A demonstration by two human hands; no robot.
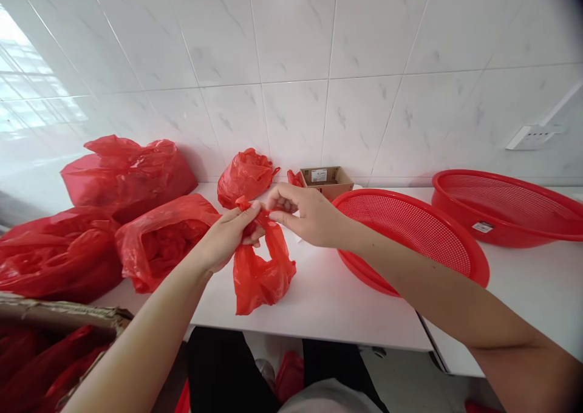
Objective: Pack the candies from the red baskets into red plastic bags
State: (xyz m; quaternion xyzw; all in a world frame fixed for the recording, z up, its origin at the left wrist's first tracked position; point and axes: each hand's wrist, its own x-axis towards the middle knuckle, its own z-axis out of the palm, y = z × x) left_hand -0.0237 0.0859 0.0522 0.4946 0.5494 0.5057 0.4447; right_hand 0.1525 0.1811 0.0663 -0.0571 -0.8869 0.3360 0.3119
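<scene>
A thin red plastic bag (264, 279) hangs from my two hands above the white table, its lower part loose and crumpled. My left hand (234, 228) is closed on the gathered upper part of the bag, the thumb pressed on top. My right hand (307, 212) pinches a twisted strip of the same bag with thumb and fingers, just right of the left hand. Whether the strip is knotted cannot be made out. Behind the hands sits a bunched red bag (246, 175), and a stuffed open red bag (166, 237) lies left of my left hand.
Two red perforated baskets (410, 237) (505, 209) stand at the right. A small cardboard box (327, 182) is by the tiled wall. More filled red bags (127, 173) (59, 249) crowd the left, with a carton (59, 313) of red items at the lower left. A socket (534, 137) is on the wall.
</scene>
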